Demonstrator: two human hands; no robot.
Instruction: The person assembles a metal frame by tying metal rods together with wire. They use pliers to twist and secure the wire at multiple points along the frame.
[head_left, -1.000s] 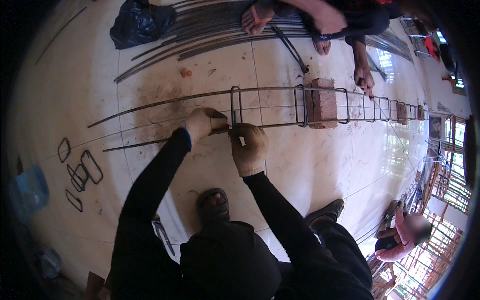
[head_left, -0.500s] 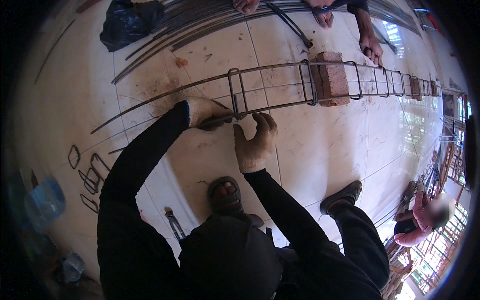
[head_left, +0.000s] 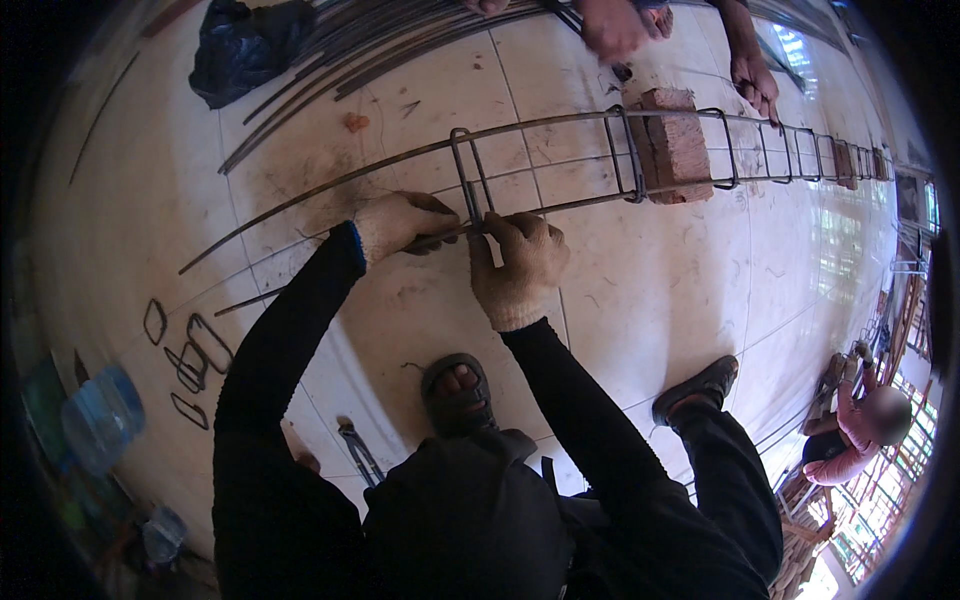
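A long cage of thin steel bars and rectangular wire stirrups runs from centre left to the far right. My left hand [head_left: 405,226], in a beige knit glove, is closed around the near steel bar [head_left: 585,204], just left of the end stirrup [head_left: 480,162]. My right hand [head_left: 522,268], gloved too, pinches the near corner of that stirrup where it meets the bar; its thumb and forefinger close there. Any tie wire at that corner is hidden by the fingers. The far steel bar [head_left: 330,188] lies beyond both hands.
A red brick [head_left: 676,148] props the cage. Across it are a co-worker's hands [head_left: 752,85], loose steel rods [head_left: 300,100] and a black plastic bag [head_left: 245,50]. Loose stirrups [head_left: 190,360] lie at left, pincers [head_left: 360,455] near my foot. Another person [head_left: 865,430] crouches at lower right.
My right hand has moved up to the stirrup's corner and its fingers have closed there. My left hand stays on the bar. A co-worker's blurred hand has come in over the tool across the cage.
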